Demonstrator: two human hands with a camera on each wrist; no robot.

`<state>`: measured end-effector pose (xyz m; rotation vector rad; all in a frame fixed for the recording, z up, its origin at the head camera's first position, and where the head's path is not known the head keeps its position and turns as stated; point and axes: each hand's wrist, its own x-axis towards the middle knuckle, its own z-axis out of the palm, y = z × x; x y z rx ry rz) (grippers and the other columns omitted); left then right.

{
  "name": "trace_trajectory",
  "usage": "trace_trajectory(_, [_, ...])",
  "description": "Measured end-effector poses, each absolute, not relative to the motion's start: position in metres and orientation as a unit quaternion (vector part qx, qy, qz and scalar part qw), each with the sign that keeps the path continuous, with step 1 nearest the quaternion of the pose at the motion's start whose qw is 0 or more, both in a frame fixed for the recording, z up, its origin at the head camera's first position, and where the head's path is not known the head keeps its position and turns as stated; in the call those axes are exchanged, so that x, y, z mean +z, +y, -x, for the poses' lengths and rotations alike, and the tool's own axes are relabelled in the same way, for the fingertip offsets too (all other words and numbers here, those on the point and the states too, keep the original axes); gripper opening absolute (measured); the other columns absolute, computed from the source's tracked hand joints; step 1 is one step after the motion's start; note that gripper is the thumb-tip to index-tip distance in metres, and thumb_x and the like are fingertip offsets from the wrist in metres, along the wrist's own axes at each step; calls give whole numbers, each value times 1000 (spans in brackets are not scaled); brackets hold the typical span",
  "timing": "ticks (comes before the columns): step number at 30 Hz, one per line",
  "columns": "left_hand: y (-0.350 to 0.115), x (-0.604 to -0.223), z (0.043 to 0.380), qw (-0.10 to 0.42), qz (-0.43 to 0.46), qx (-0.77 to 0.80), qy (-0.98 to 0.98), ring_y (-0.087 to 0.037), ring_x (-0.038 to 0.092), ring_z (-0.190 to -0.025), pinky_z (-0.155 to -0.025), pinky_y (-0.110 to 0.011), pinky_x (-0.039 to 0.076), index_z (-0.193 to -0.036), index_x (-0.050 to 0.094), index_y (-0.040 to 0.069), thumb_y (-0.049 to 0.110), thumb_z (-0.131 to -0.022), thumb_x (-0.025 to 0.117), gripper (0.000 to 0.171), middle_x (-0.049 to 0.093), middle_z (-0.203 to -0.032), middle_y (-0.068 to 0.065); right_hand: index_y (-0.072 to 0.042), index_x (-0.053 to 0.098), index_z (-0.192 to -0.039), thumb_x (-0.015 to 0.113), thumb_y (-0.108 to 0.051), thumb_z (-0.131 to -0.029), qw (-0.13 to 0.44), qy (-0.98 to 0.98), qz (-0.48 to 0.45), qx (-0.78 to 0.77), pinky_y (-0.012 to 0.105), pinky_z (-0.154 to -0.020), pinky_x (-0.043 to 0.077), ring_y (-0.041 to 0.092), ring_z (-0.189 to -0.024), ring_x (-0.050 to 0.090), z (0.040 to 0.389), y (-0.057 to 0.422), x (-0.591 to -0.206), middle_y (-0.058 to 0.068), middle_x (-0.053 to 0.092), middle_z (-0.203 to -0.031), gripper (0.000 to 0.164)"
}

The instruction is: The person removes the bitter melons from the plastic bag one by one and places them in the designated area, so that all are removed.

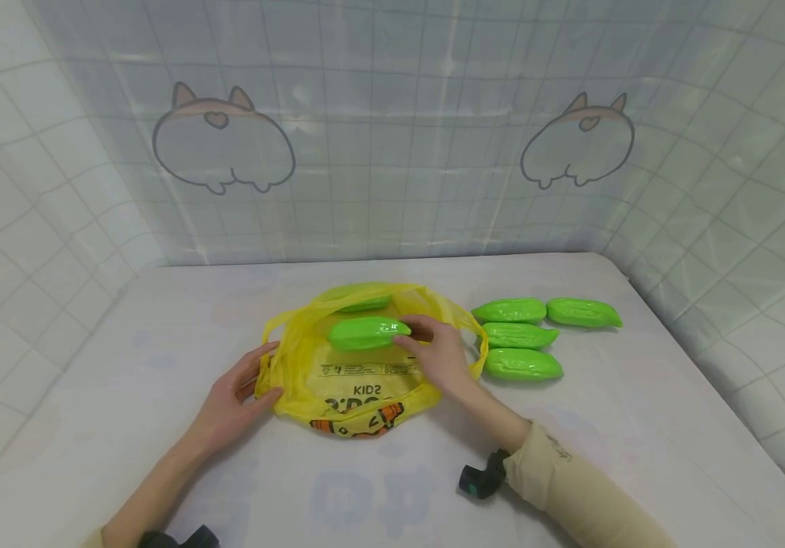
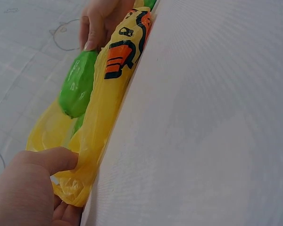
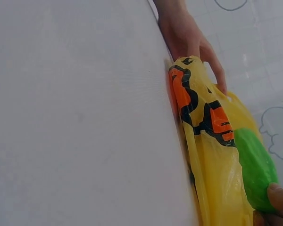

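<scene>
White tabletop (image 1: 673, 441), narrowing toward its far edge and rounded at the far right corner; faint pale-blue motifs (image 1: 341, 498) mark the surface toward the near edge. Beyond the far edge rises a glossy grey-white back wall (image 1: 406, 167) with a thin square grid. Two outlined animal rears with pointed ears appear on it, a left drawing (image 1: 224, 148) and a right drawing (image 1: 579, 144). Gridded left wall (image 1: 16, 190) and right wall (image 1: 742, 190) flank the side edges. Light reflects as soft streaks on the back wall.

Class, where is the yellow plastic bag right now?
In the head view, the yellow bag lies on the white table, with the left hand at its left edge and four green vegetables to its right.
</scene>
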<state>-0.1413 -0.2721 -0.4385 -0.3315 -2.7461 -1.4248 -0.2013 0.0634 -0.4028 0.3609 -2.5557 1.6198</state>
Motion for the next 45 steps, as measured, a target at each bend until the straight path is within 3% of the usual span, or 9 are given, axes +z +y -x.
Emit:
trace_trajectory(33, [-272,-437,141,13,104,-454,-885,-39,41,-141,-95,1,34,-153,36,35,27,-95,69,67,36,-159,-14,-7,68,-126,74,-18,-90,47,-825,-116,551,37,-93,57,27,-110,68,189,104,-394,10,70,-121,38])
trace_trajectory(37, [-273,-437,141,16,104,-451,-886,-41,41,-141,-95,1,34,-153,36,35,27,-95,70,67,36,-159,-15,-7,67,-127,73,-18,-91,40,-822,-103,559,32,-91,58,26,-111,67,188,109,-393,11,69,-123,38])
trace_trajectory(42, [-273,-438,141,17,106,-449,-887,-41,40,-142,-95,1,33,-154,36,35,27,-95,70,68,36,-159,-14,-8,67,-128,73,-18,-92,46,-822,-90,560,23,-79,58,25,-105,68,184,117,-392,11,70,-120,37])
trace_trajectory(45, [-273,-438,142,14,105,-449,-887,-41,40,-142,-95,1,34,-153,36,35,28,-95,70,68,35,-159,-14,-9,66,-128,72,-18,-93,53,-826,-88,554,22,-81,58,24,-106,67,183,122,-392,10,69,-121,37])
